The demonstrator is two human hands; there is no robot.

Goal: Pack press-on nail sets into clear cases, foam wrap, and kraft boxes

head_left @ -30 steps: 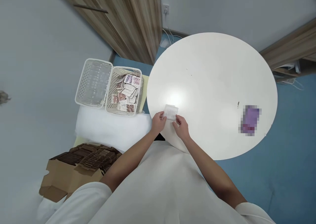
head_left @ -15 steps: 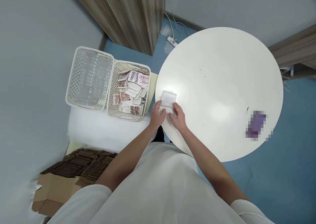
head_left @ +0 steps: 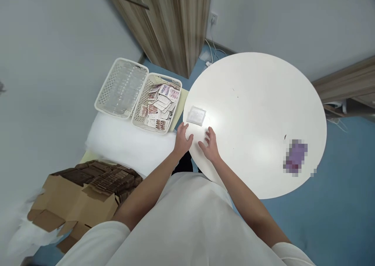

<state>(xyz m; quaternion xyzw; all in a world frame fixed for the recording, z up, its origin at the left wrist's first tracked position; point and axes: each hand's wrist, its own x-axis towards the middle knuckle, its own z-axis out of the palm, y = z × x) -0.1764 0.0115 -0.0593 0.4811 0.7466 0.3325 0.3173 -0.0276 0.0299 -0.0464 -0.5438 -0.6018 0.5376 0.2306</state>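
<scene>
A small whitish rectangular packet (head_left: 196, 115), seemingly wrapped in translucent foam sheet, lies flat near the left edge of the round white table (head_left: 252, 102). Just below its left side is my left hand (head_left: 183, 140), fingers apart and holding nothing. My right hand (head_left: 210, 144) hovers to the lower right of the packet, fingers spread and curved, also with nothing in it. Neither hand appears to touch the packet. What is inside the wrapping cannot be made out.
Left of the table, one white basket (head_left: 98, 98) holds clear plastic boxes; another basket (head_left: 136, 113) holds cards of press-on nails (head_left: 164, 102). White foam sheeting (head_left: 129, 141) lies below them. A cardboard box (head_left: 67, 195) with brown folded cartons sits lower left. A pixelated purple item (head_left: 296, 156) lies on the table's right.
Both hands have let go of the packet and drawn back toward my body, fingers opening. The packet stays on the table. The camera view has shifted and turned slightly.
</scene>
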